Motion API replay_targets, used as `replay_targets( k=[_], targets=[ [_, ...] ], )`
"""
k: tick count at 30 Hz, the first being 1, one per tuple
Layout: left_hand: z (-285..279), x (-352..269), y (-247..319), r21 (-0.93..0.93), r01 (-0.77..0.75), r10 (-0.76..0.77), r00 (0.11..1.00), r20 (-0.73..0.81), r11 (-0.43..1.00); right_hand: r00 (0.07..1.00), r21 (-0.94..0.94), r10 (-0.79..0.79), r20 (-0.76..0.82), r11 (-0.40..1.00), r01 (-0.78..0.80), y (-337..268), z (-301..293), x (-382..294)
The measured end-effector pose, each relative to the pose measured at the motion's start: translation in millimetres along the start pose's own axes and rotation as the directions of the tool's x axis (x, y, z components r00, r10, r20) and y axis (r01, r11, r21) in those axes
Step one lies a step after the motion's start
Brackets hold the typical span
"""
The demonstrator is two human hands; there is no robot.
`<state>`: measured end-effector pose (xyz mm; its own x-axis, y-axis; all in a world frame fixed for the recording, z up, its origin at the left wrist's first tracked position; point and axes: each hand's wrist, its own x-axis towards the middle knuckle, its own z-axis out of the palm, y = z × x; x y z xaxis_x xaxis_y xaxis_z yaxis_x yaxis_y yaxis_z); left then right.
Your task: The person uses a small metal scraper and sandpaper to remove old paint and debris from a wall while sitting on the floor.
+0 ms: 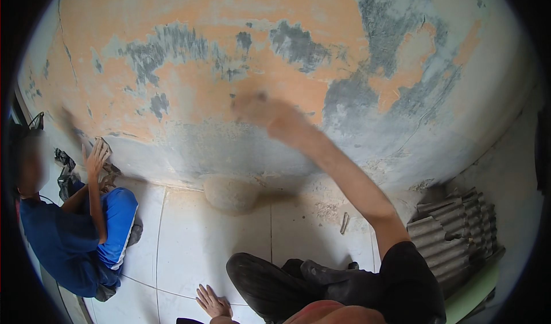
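Note:
My right hand is at the wall, blurred by motion, on the boundary between peach paint and grey patches. Whether it grips anything cannot be told from the blur. Down on the white floor tiles, my left hand rests palm down with its fingers spread and nothing in it. The wall's coating is worn, with bare grey areas, pale edges and long cracks. At the wall's foot, a rounded lump sticks out over the tiles.
A person in a blue shirt sits at the left, one hand against the wall. Broken corrugated sheets are stacked at the right beside a pale green roll or panel. A small strip and crumbs lie on the floor.

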<state>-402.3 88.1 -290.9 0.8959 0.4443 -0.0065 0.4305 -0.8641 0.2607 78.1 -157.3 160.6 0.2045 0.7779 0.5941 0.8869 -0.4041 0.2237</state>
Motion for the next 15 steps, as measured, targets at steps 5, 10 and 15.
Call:
replay_targets(
  k=[5, 10, 15],
  targets=[
    [-6.0, 6.1, 6.4, -0.012, -0.003, 0.003, 1.0, 0.016, 1.0, 0.883, 0.414, -0.239, 0.404, 0.908, 0.056, -79.3, 74.3, -59.6],
    [-4.7, 5.6, 2.7, 0.014, -0.022, 0.022, 1.0, 0.023, 1.0, 0.995, 0.211, 0.1, 0.028, 0.972, -0.104, -36.0, -15.7, -62.0],
    [-18.7, 4.4, 8.7, -0.011, 0.02, -0.019, 0.997, 0.077, 1.0, 0.641, 0.037, 0.313, -0.701, 0.913, -0.406, 13.2, -124.5, -39.1]
  ],
)
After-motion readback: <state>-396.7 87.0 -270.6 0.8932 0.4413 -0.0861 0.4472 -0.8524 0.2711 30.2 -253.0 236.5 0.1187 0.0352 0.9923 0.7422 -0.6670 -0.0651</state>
